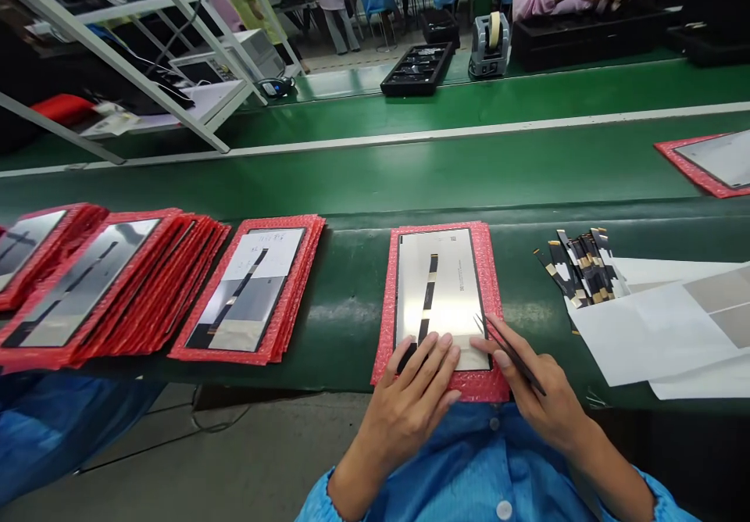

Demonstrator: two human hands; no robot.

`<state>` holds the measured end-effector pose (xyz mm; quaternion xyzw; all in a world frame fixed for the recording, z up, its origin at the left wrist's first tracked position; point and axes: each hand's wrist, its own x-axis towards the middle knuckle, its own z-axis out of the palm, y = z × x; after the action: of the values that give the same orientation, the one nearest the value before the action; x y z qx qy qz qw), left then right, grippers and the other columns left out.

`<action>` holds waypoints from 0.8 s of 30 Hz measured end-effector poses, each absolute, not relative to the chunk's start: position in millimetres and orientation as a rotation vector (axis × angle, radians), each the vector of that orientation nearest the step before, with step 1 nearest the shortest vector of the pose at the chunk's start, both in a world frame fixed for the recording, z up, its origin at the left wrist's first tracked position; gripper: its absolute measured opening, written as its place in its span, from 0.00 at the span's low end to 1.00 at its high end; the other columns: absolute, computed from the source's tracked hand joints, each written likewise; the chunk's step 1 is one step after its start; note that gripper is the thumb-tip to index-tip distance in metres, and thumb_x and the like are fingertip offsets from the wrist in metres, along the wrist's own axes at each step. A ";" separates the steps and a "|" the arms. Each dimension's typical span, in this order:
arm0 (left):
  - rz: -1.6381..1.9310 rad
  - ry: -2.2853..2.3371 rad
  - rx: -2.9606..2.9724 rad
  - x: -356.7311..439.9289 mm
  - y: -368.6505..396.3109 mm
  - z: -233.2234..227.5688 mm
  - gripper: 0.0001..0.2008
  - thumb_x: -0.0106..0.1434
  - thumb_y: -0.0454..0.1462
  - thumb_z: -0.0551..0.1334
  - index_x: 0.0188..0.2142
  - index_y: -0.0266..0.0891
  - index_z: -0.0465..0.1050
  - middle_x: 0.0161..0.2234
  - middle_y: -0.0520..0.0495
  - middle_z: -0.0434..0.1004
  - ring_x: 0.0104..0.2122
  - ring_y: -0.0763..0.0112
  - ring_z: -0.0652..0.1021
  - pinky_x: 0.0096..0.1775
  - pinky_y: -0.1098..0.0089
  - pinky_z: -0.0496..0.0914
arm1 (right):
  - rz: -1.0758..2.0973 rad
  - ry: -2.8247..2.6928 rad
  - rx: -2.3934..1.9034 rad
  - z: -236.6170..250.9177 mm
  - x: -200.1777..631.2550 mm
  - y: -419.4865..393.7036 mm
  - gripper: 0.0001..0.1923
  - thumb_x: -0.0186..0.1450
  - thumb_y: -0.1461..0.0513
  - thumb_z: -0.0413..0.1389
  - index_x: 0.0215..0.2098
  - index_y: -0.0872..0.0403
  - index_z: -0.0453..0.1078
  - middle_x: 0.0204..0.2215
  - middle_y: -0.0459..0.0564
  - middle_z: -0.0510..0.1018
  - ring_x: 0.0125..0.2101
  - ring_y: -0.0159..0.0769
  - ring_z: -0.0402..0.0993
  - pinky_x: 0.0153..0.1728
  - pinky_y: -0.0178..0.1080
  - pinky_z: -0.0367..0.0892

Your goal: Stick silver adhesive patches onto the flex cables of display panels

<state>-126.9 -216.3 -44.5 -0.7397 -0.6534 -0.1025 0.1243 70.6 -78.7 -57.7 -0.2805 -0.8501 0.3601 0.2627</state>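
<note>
My left hand is lying flat on the display panel, long axis running away, my right hand pinching tweezers at its right edge.

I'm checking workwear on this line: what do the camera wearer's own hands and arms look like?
The left hand and right hand are bare, with no gloves, rings or watch visible. The bright blue sleeves have gathered ends, above the wrists.

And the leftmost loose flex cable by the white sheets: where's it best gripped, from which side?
Likely grip that flex cable by its upper-left end, coming from the left with the tweezers: it slants, and that end juts clear of the pile.
</note>
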 end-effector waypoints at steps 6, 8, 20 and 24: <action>-0.324 -1.891 -2.147 -126.5 -216.9 -47.7 0.23 0.70 0.49 0.55 0.62 0.52 0.63 0.64 0.53 0.64 0.62 0.60 0.71 0.53 0.53 0.79 | 1.010 -2.145 -0.935 -59.9 72.2 -82.6 0.28 0.72 0.58 0.48 0.70 0.37 0.53 0.60 0.41 0.76 0.47 0.48 0.86 0.38 0.46 0.85; -0.325 -1.893 -2.132 -123.9 -214.9 -46.3 0.22 0.69 0.50 0.55 0.61 0.54 0.64 0.64 0.53 0.64 0.62 0.60 0.71 0.53 0.53 0.79 | 1.027 -2.135 -0.919 -60.3 73.8 -82.8 0.29 0.72 0.59 0.48 0.70 0.38 0.52 0.58 0.42 0.78 0.47 0.48 0.86 0.38 0.45 0.84; -0.531 -2.320 -2.196 -129.8 -229.8 -57.2 0.26 0.72 0.51 0.50 0.66 0.64 0.46 0.62 0.61 0.67 0.62 0.58 0.70 0.63 0.45 0.68 | 0.861 -2.275 -0.849 -57.4 70.4 -82.9 0.26 0.74 0.58 0.48 0.69 0.39 0.55 0.57 0.41 0.80 0.19 0.33 0.84 0.27 0.37 0.80; -0.590 -2.407 -2.195 -134.4 -239.5 -65.2 0.27 0.71 0.52 0.51 0.67 0.64 0.45 0.63 0.61 0.65 0.64 0.57 0.67 0.65 0.45 0.64 | 0.828 -2.293 -0.850 -58.1 70.9 -83.1 0.25 0.75 0.57 0.47 0.69 0.39 0.53 0.56 0.39 0.80 0.17 0.31 0.82 0.27 0.36 0.80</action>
<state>-134.4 -239.5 -65.2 -0.6606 -0.7245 -0.1777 -0.0845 70.9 -83.1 -58.1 -0.3165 -0.8536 0.3083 0.2760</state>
